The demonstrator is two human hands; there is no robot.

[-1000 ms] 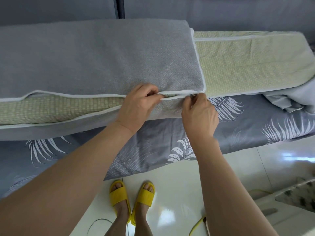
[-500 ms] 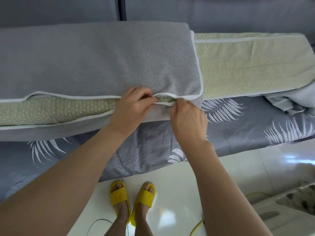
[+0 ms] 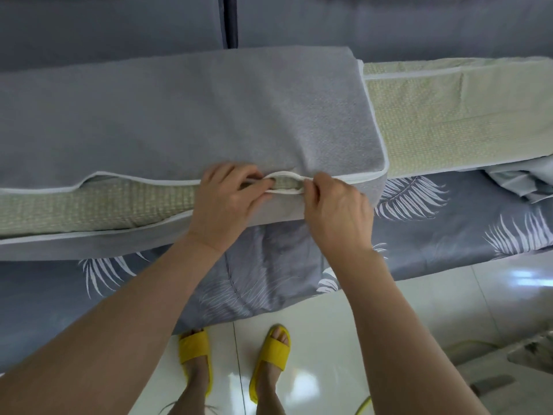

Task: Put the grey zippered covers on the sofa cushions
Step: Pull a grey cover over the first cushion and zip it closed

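A grey zippered cover [image 3: 179,121] with white piping lies over a green woven cushion [image 3: 98,205] on the sofa seat. Its front zipper seam gapes open to the left, showing the cushion's green side. My left hand [image 3: 230,202] pinches the two edges of the seam together. Just to its right, my right hand [image 3: 335,211] pinches the zipper at the closed end of the seam. Between the hands a short loop of seam stays open. A second green cushion [image 3: 454,115] lies uncovered to the right.
The sofa seat wears a grey sheet with white leaf prints [image 3: 434,235]. Loose grey fabric [image 3: 520,181] is bunched at the right edge. Grey back cushions [image 3: 359,22] stand behind. My feet in yellow slippers [image 3: 194,357] stand on the glossy white tile floor.
My right hand has slid left along the seam, closing the zipper from the cover's right corner. My left hand has shifted left too, still pinching the seam edges.
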